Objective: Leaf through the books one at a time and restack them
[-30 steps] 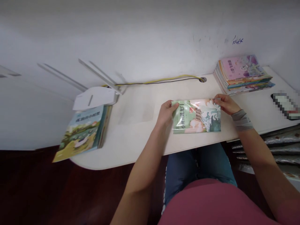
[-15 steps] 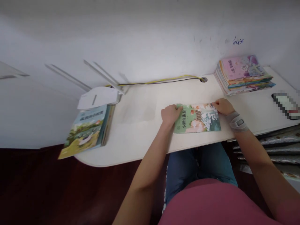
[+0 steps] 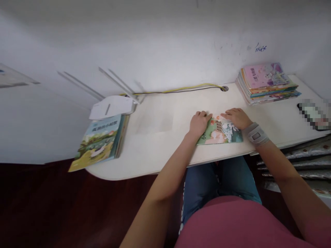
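Laid book [image 3: 222,135] flat on tabletop [image 3: 160,137], near front edge; was tilted up a second ago. Pressing its top edge with right grip [image 3: 236,118], fingers apart and flat, not clamped. Curling left grip [image 3: 199,123] over left corner; cannot tell whether clamped. Moved both closer together. Probably done lifting, now smoothing down.

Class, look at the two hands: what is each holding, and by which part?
The picture book lies flat on the desk. The left hand covers its left edge, fingers curled, grip unclear; the right hand rests open on its top edge.
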Available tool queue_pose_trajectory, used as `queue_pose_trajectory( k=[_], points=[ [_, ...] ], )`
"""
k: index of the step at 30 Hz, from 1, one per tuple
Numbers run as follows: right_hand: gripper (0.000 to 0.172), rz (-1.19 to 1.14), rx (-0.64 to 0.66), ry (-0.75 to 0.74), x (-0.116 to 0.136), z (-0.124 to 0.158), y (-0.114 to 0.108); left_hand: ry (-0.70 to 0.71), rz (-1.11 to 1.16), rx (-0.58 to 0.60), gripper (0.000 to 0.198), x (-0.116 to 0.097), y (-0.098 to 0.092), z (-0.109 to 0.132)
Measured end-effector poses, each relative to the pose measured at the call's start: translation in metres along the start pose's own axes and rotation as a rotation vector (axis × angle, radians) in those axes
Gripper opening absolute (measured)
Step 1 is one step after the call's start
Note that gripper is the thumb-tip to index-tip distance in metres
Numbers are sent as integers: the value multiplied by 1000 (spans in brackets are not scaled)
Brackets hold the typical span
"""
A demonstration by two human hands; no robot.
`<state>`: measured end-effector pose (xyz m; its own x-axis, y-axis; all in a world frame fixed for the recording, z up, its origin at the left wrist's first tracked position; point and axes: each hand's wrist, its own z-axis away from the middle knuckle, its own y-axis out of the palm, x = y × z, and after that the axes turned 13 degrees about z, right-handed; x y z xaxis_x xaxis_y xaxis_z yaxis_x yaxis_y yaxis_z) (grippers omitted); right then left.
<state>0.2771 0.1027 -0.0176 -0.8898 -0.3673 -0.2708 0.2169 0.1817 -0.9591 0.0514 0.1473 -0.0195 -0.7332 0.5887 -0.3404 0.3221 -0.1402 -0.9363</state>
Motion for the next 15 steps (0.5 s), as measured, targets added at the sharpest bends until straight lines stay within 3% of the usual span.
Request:
queue_pose_trajectory(
  k=[10,15],
  points=[
    [38,9,23,224,-8,33,5,-128,-50,-138,38,15,3,4],
    [43,-105,-28,195,-2,36,13,-210,-59,-167,40,15,3,-5]
  ],
)
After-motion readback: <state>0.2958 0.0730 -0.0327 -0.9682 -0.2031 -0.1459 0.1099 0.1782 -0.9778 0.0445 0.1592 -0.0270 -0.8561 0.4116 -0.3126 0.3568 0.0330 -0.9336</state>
